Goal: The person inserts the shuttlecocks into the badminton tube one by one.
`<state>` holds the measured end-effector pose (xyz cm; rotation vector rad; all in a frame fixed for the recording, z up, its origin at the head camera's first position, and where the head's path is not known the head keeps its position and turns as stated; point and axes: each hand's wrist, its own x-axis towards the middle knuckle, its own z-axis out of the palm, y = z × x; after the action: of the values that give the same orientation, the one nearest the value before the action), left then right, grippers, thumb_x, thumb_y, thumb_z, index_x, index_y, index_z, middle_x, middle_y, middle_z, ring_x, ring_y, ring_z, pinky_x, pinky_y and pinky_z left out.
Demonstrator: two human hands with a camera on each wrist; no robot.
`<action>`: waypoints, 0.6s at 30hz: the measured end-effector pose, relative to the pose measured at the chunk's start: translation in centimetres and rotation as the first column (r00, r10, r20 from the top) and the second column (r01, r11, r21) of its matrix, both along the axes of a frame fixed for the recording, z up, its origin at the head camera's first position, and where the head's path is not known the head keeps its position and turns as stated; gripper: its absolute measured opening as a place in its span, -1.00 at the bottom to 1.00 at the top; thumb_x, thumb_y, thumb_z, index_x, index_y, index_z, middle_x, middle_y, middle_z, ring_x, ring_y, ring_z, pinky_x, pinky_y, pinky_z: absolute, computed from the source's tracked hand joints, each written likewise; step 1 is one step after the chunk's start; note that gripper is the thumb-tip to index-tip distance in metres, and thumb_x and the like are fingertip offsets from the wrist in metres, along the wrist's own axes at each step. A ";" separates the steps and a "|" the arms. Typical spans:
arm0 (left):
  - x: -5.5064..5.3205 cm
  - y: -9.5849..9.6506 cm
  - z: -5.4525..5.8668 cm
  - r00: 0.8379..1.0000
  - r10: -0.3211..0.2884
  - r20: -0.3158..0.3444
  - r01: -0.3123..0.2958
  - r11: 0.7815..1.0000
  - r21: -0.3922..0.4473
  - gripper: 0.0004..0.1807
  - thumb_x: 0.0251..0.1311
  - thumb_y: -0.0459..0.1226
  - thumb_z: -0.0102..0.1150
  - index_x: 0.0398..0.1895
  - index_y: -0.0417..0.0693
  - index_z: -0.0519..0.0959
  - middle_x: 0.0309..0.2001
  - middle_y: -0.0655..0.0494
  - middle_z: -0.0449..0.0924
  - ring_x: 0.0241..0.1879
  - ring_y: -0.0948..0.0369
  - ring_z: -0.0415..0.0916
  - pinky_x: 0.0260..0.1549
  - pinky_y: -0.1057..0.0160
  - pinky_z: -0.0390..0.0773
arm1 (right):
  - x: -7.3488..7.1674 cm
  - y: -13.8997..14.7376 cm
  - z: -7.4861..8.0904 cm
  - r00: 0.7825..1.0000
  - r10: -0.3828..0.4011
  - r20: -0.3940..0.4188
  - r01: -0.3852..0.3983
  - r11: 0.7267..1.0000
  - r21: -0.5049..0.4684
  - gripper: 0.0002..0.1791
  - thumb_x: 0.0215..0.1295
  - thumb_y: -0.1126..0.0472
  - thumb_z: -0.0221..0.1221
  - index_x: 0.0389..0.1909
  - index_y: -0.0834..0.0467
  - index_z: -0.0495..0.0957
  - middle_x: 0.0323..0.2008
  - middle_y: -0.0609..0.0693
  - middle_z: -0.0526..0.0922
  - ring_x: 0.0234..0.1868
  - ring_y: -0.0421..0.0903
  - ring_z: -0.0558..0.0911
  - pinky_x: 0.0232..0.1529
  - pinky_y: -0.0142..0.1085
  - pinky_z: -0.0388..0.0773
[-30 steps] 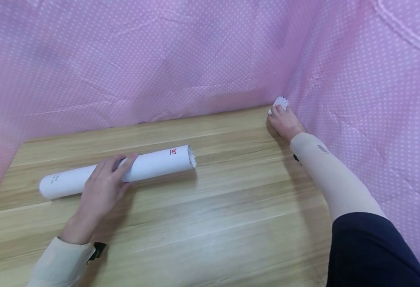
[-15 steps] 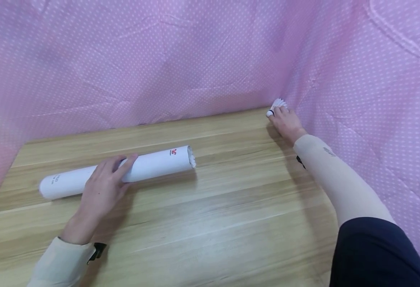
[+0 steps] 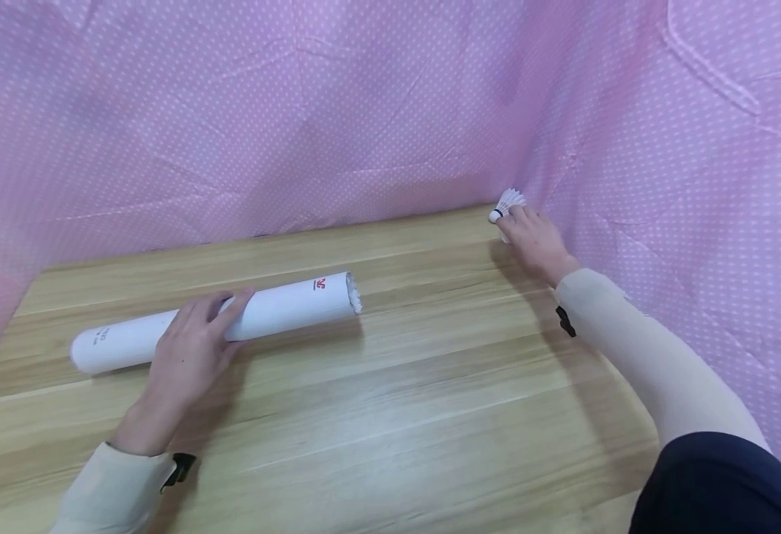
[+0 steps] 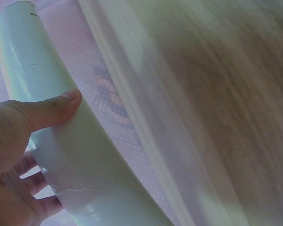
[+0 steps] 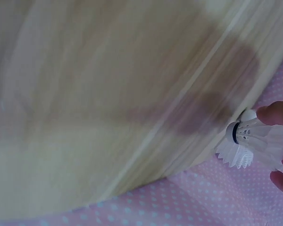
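Observation:
My left hand (image 3: 193, 345) grips a long white cardboard tube (image 3: 290, 308) lying sideways on the table, thumb on one side and fingers on the other in the left wrist view. White feathery edges fill the tube's right-hand mouth. At the far right corner, my right hand (image 3: 533, 241) pinches a white shuttlecock (image 5: 254, 134) by its skirt, its dark-banded base pointing outward. The hand hides most of that one in the head view. Just beyond the fingertips lies a second shuttlecock (image 3: 508, 202), base toward the table, skirt toward the cloth; the right wrist view shows its skirt edge (image 5: 238, 157).
A pink dotted cloth (image 3: 263, 126) hangs along the back and right side of the wood-grain table (image 3: 377, 415). Its folds come down close behind my right hand.
My right hand has drawn back slightly from the corner, and the shuttlecock beyond it shows more fully. The view has shifted a little. My left hand keeps its grip on the tube.

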<state>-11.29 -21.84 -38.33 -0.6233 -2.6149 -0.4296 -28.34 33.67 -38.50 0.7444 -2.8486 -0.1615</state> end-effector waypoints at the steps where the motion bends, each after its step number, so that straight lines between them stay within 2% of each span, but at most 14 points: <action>1: 0.0 0.0 0.0 1.000 0.001 0.001 -0.001 1.000 0.001 0.12 -0.32 -0.56 0.61 0.46 0.14 0.37 0.15 -0.33 0.45 0.11 -0.29 0.39 0.05 -0.33 0.46 | 0.2 0.0 0.0 1.000 0.006 -0.011 -0.007 0.999 -0.036 -0.49 0.23 0.51 0.19 0.23 0.31 0.43 0.03 0.37 0.44 0.01 0.31 0.48 0.01 0.16 0.54; 6: -0.1 0.0 0.1 1.000 0.000 -0.007 0.000 1.000 0.007 0.09 -0.32 -0.55 0.61 0.43 0.12 0.39 0.14 -0.32 0.46 0.10 -0.30 0.40 0.03 -0.34 0.46 | 1.1 -0.3 -0.2 1.000 -0.012 -0.025 0.005 0.971 -0.241 -0.51 0.21 0.37 0.34 0.17 0.27 0.48 0.05 0.31 0.47 0.03 0.26 0.48 0.04 0.15 0.51; 11: -0.2 -0.1 0.2 1.000 0.000 -0.012 0.000 1.000 0.014 0.07 -0.31 -0.55 0.61 0.42 0.10 0.41 0.15 -0.32 0.46 0.10 -0.31 0.40 0.03 -0.34 0.46 | 2.3 -1.2 -0.2 0.997 -0.078 -0.018 0.064 0.909 -0.411 -0.40 0.16 0.24 0.45 0.22 0.20 0.50 0.13 0.24 0.49 0.11 0.23 0.48 0.12 0.16 0.48; 13: -0.3 -0.2 0.2 1.000 0.002 -0.006 -0.002 1.000 0.012 0.08 -0.30 -0.55 0.60 0.44 0.12 0.39 0.16 -0.31 0.45 0.11 -0.31 0.40 0.04 -0.34 0.45 | 2.8 -1.7 -0.2 0.996 -0.073 -0.044 0.042 0.874 -0.483 -0.41 0.12 0.25 0.47 0.18 0.24 0.53 0.13 0.22 0.51 0.12 0.23 0.50 0.15 0.13 0.47; 18: -0.3 -0.1 0.1 1.000 0.000 -0.002 0.000 1.000 0.017 0.10 -0.30 -0.56 0.60 0.45 0.13 0.38 0.17 -0.30 0.44 0.13 -0.29 0.38 0.05 -0.33 0.45 | 4.0 -2.9 -0.4 0.987 -0.017 -0.160 -0.087 0.780 -0.620 -0.43 -0.03 0.28 0.55 0.02 0.37 0.60 0.05 0.22 0.61 0.11 0.19 0.55 0.22 0.01 0.45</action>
<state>-11.57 -21.94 -38.19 -0.6176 -2.6061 -0.4508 -24.33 30.81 -38.91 0.5931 -2.4767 0.6782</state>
